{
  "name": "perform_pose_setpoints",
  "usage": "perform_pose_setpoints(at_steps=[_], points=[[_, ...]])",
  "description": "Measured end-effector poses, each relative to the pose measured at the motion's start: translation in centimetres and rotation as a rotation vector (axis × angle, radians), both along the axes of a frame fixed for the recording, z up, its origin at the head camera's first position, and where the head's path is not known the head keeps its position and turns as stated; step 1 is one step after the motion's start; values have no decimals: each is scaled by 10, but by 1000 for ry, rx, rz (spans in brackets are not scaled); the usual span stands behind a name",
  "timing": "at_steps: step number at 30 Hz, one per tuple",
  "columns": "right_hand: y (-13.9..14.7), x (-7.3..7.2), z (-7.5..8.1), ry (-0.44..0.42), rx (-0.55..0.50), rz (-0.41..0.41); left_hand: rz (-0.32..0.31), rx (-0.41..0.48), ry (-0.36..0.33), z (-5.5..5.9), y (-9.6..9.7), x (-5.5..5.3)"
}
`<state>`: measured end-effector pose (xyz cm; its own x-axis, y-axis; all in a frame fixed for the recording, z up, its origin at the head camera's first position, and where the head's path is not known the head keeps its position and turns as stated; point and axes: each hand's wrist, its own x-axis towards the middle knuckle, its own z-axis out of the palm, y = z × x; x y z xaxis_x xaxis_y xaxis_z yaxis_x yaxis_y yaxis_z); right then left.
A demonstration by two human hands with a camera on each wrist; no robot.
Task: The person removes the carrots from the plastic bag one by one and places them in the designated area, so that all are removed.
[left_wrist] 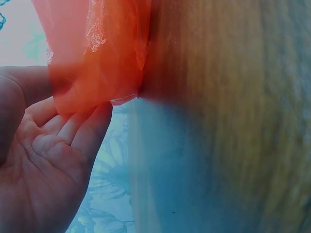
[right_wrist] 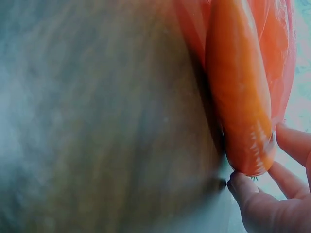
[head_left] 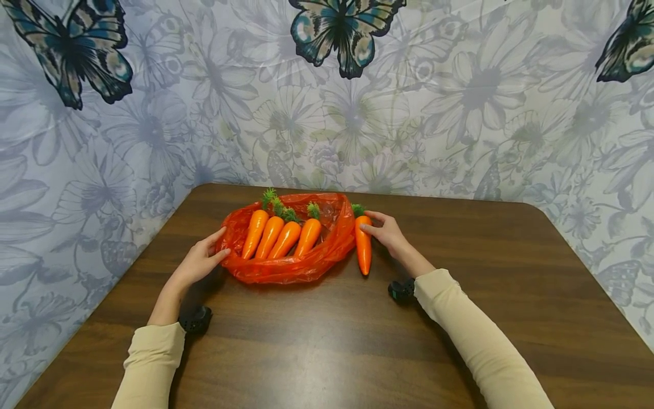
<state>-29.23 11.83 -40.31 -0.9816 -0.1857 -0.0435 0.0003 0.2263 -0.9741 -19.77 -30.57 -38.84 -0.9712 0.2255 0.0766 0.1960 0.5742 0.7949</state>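
Note:
A red plastic bag (head_left: 286,275) lies wide-mouthed on the table with several orange carrots (head_left: 289,238) side by side in it, green tops toward the back. At its left side, my left hand (head_left: 200,258) holds the bag's edge; in the left wrist view the red film (left_wrist: 104,63) lies over the fingers. My right hand (head_left: 386,232) pinches another carrot (head_left: 363,250) by its upper end, just beside the bag's right side. That carrot's tip points toward me. In the right wrist view, thumb and fingers are around the thick end of the carrot (right_wrist: 238,87).
The brown wooden table (head_left: 306,352) has rounded far corners. Behind it hangs a floral backdrop (head_left: 357,130) with large butterflies. Each wrist wears a small black camera, one by the left cuff (head_left: 196,320) and one by the right cuff (head_left: 401,291).

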Motion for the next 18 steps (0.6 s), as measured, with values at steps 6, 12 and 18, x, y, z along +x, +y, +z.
perform_pose_setpoints(at_steps=[6, 12, 18], points=[[0, 1, 1, -5, -35, -9, 1, 20, 2, 0, 2, 0], [2, 3, 3, 12, -49, -9, 0, 26, 0, 0, 1, -1], [3, 4, 6, 48, 4, -74, -1, 25, -6, 0, 0, -1]])
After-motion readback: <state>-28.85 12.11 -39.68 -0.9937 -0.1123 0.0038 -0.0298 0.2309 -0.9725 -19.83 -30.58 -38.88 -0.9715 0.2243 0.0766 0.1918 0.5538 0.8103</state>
